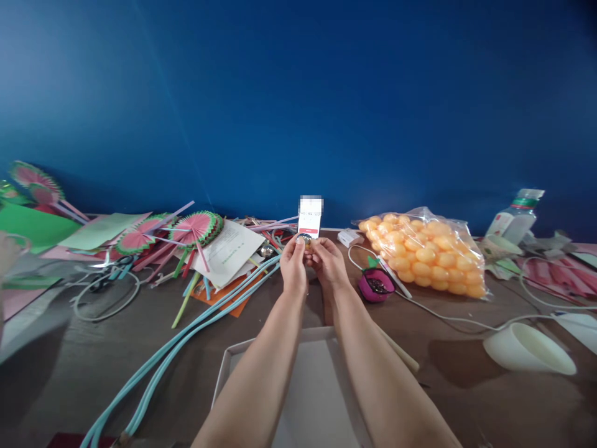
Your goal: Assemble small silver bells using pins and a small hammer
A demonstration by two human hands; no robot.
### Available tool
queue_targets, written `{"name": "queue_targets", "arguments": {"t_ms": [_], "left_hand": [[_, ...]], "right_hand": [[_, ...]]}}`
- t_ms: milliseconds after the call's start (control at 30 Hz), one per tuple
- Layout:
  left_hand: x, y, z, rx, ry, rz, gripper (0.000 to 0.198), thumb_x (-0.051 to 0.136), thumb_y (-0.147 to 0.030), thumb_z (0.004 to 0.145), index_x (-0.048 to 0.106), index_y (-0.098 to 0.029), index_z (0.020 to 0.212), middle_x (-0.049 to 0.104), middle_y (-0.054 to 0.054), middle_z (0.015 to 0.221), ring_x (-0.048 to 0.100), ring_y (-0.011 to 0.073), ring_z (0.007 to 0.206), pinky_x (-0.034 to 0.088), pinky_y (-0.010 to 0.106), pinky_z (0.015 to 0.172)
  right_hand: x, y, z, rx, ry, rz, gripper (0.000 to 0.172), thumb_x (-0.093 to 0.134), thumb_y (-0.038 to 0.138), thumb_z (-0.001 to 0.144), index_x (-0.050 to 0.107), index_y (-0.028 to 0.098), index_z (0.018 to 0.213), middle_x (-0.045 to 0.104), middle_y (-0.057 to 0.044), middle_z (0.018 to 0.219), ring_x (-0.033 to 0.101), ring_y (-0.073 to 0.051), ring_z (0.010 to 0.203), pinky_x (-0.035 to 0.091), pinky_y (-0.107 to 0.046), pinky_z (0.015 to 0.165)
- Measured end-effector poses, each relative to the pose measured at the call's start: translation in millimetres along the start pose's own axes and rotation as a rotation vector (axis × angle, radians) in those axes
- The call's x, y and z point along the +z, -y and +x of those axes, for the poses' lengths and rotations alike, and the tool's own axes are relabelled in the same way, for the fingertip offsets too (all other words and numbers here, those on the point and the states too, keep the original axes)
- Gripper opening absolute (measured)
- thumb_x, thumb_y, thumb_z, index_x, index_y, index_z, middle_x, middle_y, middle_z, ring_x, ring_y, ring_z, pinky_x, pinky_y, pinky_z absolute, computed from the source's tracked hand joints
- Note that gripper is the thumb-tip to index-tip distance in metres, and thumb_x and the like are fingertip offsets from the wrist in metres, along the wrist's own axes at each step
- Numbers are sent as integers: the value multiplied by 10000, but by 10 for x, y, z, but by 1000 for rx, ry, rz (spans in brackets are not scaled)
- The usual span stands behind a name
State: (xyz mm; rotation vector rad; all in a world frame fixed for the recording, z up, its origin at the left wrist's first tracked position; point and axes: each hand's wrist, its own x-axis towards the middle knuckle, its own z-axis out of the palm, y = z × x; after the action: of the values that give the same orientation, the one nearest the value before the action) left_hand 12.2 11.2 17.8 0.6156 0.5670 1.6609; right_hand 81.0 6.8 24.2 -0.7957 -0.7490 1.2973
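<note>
Left hand (293, 264) and right hand (329, 261) meet at the centre of the frame, fingertips pinched shut on a small round metal piece (304, 239). A white card (310, 219) rises just behind them. Bare worktop (69, 361) lies open at lower left, crossed by blue tubes (186, 348). Under the forearms sits a white tray (224, 367). Right of centre, a clear bag (429, 249) holds orange balls, a pink pot (375, 286) dark bits, and a white cup (527, 348) lies on its side. Both forearms reach straight forward, wrists close.

Head-worn camera faces forward across the table (466, 398) to the far wall (298, 93), left hand (293, 264) and right hand (329, 261) near, centred.
</note>
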Motion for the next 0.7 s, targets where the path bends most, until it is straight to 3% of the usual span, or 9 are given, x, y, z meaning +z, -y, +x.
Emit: {"name": "queue_targets", "arguments": {"t_ms": [200, 333, 433, 533, 633, 700], "left_hand": [[-12, 3, 21, -87, 29, -78, 309, 736, -388, 713, 632, -135, 856, 586, -6, 630, 506, 69, 496, 374, 177, 475], [6, -31, 31, -117, -83, -82, 312, 746, -379, 686, 615, -136, 831, 611, 11, 677, 531, 77, 529, 392, 190, 495], [22, -62, 48, -115, -208, -118, 274, 747, -329, 684, 615, -130, 819, 601, 6, 688, 534, 61, 548, 417, 185, 537], [28, -72, 65, -109, -260, -122, 257, 750, -305, 683, 613, -133, 815, 568, -12, 657, 523, 53, 535, 415, 185, 540], [30, -58, 71, -108, -282, -108, 274, 759, -311, 676, 615, -138, 832, 565, -17, 662, 525, 53, 533, 412, 185, 529], [32, -44, 71, -118, -299, -101, 280, 757, -320, 679, 615, -141, 841, 572, -16, 675, 525, 51, 533, 416, 183, 525]], "right_hand": [[11, 2, 6, 11, -69, 19, 388, 759, 514, 648, 553, 193, 718, 565, 40, 560, 494, -80, 466, 433, -192, 418], [53, 51, 10, -34, -163, -112, 359, 739, 492, 642, 550, 190, 685, 550, 43, 554, 427, -66, 428, 392, -201, 409], [106, 247, -49, -141, -238, -488, 280, 658, 461, 725, 589, 190, 725, 604, 13, 622, 456, -87, 450, 395, -224, 439], [137, 521, -149, -275, -187, -1064, 219, 557, 405, 825, 642, 202, 825, 690, -38, 767, 591, -143, 620, 448, -260, 597], [107, 731, -222, -71, -112, -1603, 189, 569, 363, 814, 687, 217, 793, 714, -75, 833, 647, -222, 790, 447, -323, 709], [57, 813, -239, 92, -62, -1787, 182, 600, 365, 792, 706, 218, 799, 719, -95, 874, 655, -258, 866, 445, -339, 735]]}}
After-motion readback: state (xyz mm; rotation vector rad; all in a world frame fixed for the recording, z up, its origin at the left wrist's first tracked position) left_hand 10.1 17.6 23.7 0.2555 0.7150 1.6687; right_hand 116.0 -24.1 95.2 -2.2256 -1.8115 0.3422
